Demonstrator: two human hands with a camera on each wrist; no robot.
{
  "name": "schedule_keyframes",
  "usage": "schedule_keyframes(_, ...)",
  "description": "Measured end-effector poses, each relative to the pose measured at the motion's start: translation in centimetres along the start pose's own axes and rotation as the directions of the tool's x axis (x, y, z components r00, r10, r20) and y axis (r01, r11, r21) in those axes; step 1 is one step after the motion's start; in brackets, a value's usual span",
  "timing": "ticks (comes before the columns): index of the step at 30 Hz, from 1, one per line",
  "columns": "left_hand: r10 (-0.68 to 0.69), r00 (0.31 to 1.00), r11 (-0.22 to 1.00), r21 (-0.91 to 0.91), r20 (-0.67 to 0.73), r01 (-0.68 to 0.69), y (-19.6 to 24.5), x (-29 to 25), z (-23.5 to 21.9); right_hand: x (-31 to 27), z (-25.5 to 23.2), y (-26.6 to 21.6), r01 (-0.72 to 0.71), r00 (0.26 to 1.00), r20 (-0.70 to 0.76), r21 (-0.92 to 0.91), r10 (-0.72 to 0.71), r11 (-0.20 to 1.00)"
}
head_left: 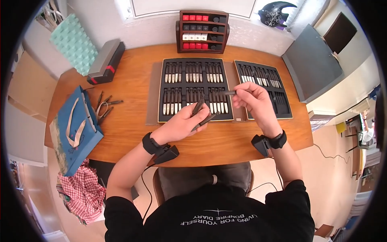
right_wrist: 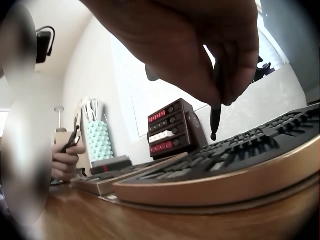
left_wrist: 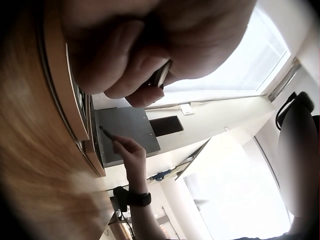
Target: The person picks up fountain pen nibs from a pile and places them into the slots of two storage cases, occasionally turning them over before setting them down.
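Note:
My left hand (head_left: 181,123) holds several slim dark tapered tubes (head_left: 206,120) that stick out past its fingers, over the front edge of the left case (head_left: 193,85). That case is black with a gold edge and bears rows of similar tubes with pale lower ends. Between thumb and fingertips, my right hand (head_left: 258,103) pinches one dark tube (head_left: 229,92) near the gap between the two cases. In the right wrist view this tube (right_wrist: 215,122) points downward above a case. The right case (head_left: 284,115) holds tubes in its back rows, with dark slots in front.
A small wooden rack (head_left: 202,51) with red, black and white blocks stands at the back. Left are a blue paper bag (head_left: 76,133), loose dark tubes (head_left: 115,102) and a grey-black box (head_left: 107,62). A grey panel (head_left: 312,64) leans at right.

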State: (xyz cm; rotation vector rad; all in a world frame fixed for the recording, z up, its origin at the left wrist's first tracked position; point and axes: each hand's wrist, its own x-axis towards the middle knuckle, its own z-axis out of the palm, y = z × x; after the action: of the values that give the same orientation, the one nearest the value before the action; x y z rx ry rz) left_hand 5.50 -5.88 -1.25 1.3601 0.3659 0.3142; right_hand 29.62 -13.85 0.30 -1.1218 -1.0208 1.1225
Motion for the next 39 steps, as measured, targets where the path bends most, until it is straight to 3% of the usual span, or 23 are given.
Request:
schedule_keyframes(2, 0.013, 1.0, 1.0, 0.017, 0.023, -0.013, -0.2, 0.1, -0.3, -0.5, -1.7, -0.5, 0.017, 0.999, -0.026, -0.039, -0.018, 0.999)
schedule_keyframes(5, 0.03, 0.999, 0.999, 0.035, 0.037, -0.031, -0.2, 0.1, -0.2, -1.6, -4.3, -1.0, 0.099, 0.959, -0.198, -0.434, -0.202, 0.895)
schedule_keyframes(7, -0.001, 1.0, 1.0, 0.026, 0.003, 0.001, 0.0, -0.1, -0.1, -2.5, -6.6, -1.7, 0.0, 0.92, -0.261, -0.748, -0.294, 0.664)
schedule_keyframes(8, -0.006, 1.0, 0.999, 0.033, 0.013, 0.005, -0.1, 0.0, -0.3, -2.9, -6.7, -2.3, 0.001, 0.922, -0.255, -0.75, -0.291, 0.661)
schedule_keyframes(10, -0.008, 1.0, 0.999, 0.031, 0.005, 0.007, -0.4, 0.0, -0.4, -3.8, -6.8, -3.6, -0.084, 0.907, -0.247, -0.9, -0.341, 0.429)
schedule_keyframes(17, -0.014, 1.0, 1.0, 0.01, -0.017, 0.014, -0.3, 0.1, -0.1, -3.8, -8.5, -2.0, 0.019, 0.885, -0.108, -0.964, -0.454, 0.266)
schedule_keyframes(19, -0.01, 1.0, 1.0, 0.01, -0.013, 0.01, -0.2, 0.0, -0.1, -3.6, -8.6, -1.5, 0.039, 0.883, 0.005, -0.997, -0.469, 0.064)
schedule_keyframes(22, -0.008, 1.0, 1.0, 0.015, -0.006, 0.008, -0.2, 0.0, -0.2, -3.5, -9.0, -0.7, 0.105, 0.887, 0.106, -0.994, -0.449, -0.027)
schedule_keyframes(26, -0.026, 1.0, 0.999, 0.025, 0.011, 0.026, -0.1, 0.0, -0.2, -4.2, -8.7, -0.8, 0.136, 0.946, 0.138, -0.99, -0.292, -0.028)
schedule_keyframes(30, -0.014, 1.0, 0.999, 0.039, 0.003, 0.014, 0.1, 0.0, -0.1, -4.5, -8.8, -0.7, 0.136, 0.958, 0.137, -0.99, -0.254, -0.019)
schedule_keyframes(32, -0.026, 1.0, 0.999, 0.039, -0.01, 0.026, 0.3, -0.1, 0.0, -4.6, -9.5, -1.2, 0.115, 0.981, 0.093, -0.985, -0.172, 0.126)
schedule_keyframes(33, -0.027, 1.0, 0.999, 0.039, -0.009, 0.027, 0.2, -0.1, -0.1, -4.6, -9.9, -1.6, 0.114, 0.981, 0.092, -0.985, -0.172, 0.126)
schedule_keyframes(35, -0.032, 0.999, 0.998, 0.045, -0.006, 0.033, -0.1, 0.0, -0.2, -4.4, -10.5, -2.5, 0.039, 0.999, 0.034, -0.987, -0.033, 0.156)
schedule_keyframes(39, -0.045, 0.999, 0.996, 0.074, 0.009, 0.044, 0.2, 0.0, -0.1, -3.7, -11.1, -2.7, -0.03, 0.999, -0.025, -0.983, 0.029, 0.18)
